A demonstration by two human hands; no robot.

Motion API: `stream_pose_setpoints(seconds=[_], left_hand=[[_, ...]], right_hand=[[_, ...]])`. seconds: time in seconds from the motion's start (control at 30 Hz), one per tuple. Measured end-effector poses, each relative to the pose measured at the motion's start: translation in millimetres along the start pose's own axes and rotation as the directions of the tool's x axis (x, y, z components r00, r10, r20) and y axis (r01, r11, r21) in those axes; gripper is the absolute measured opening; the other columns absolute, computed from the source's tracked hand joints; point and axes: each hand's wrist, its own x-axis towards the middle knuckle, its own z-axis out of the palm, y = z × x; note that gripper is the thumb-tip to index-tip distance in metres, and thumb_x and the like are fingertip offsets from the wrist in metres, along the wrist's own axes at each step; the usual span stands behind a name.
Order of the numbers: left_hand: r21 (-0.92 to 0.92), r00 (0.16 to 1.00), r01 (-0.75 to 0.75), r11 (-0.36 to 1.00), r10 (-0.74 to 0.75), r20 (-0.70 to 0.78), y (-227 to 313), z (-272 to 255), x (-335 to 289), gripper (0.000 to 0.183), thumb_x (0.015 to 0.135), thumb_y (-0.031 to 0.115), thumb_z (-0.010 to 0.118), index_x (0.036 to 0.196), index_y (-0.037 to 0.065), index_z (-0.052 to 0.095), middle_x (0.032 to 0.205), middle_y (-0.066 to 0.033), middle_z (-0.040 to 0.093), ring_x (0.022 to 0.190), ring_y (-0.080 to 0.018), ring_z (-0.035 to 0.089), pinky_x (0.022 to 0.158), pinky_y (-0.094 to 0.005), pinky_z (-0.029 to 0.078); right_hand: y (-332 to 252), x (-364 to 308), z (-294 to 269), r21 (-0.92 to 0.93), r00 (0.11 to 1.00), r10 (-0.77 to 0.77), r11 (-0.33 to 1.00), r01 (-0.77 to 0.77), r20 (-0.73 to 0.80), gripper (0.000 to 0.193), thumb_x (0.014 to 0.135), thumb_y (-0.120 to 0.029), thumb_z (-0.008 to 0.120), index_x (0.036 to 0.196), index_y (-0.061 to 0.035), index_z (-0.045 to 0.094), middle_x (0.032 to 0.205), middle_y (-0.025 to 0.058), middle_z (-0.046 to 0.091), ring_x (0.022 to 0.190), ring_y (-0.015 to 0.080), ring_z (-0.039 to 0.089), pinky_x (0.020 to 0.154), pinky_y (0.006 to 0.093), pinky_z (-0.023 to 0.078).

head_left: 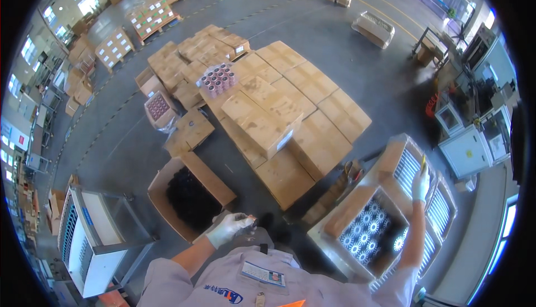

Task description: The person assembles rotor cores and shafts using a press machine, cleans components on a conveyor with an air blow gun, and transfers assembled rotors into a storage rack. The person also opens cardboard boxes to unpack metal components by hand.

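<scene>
My left hand (230, 229), in a white glove, is closed in front of my body beside the open carton of black pieces (192, 198). A small coppery bit shows at its fingertips, too small to name. Stretched out to the right, my gloved right hand (420, 184) is closed around a slim yellow object (424, 161). It hangs over the plastic-wrapped cartons of pale ribbed parts (408, 167). Nearer to me, an open carton (339, 222) holds several white, star-shaped finned parts (368, 226), with a dark gap at its near right side.
Ahead stands a wide stack of brown cartons (329, 134), with a wrapped bundle of reddish cylinders (218, 80) on it. A white metal rack (92, 257) is at the lower left. Machines and a white cabinet (468, 149) line the right side.
</scene>
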Motion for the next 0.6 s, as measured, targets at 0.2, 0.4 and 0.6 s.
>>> stream_pose_setpoints(seconds=[0.2,0.4,0.6], left_hand=[[0.233,0.999,0.008,0.972,-0.019,0.046,37.2,16.8,41.4,0.034,0.093,0.029,0.075,0.104,-0.001,0.064,0.095,-0.0063,0.070,0.085,-0.0128,0.067,0.078,-0.0289,0.056],[0.440,0.991,-0.128,0.889,0.093,0.101,62.7,-26.5,87.2,0.027,0.094,0.027,0.074,0.101,0.002,0.065,0.091,-0.0030,0.069,0.079,-0.0086,0.064,0.071,-0.0244,0.052],[0.609,0.969,-0.205,0.766,0.247,0.015,105.3,-75.3,80.1,0.028,0.095,0.026,0.072,0.107,0.003,0.065,0.096,-0.0086,0.072,0.084,-0.0116,0.066,0.079,-0.0289,0.053]], right_hand=[[-217.7,-29.2,-92.2,0.727,0.811,-0.261,0.634,-0.265,0.523,0.051,0.095,-0.016,0.059,0.145,-0.0074,0.051,0.098,0.0060,0.071,0.065,0.0145,0.064,0.064,0.0307,0.055],[-459.8,-36.6,-31.9,0.702,0.553,-0.659,0.690,0.176,0.509,0.044,0.094,-0.022,0.061,0.137,-0.0195,0.060,0.092,0.0213,0.071,0.080,0.0318,0.071,0.078,0.0404,0.056],[-618.4,-3.5,59.9,0.631,0.497,-0.782,0.609,0.480,0.376,0.038,0.096,-0.024,0.053,0.132,-0.0229,0.063,0.100,0.0191,0.072,0.090,0.0371,0.069,0.082,0.0474,0.054]])
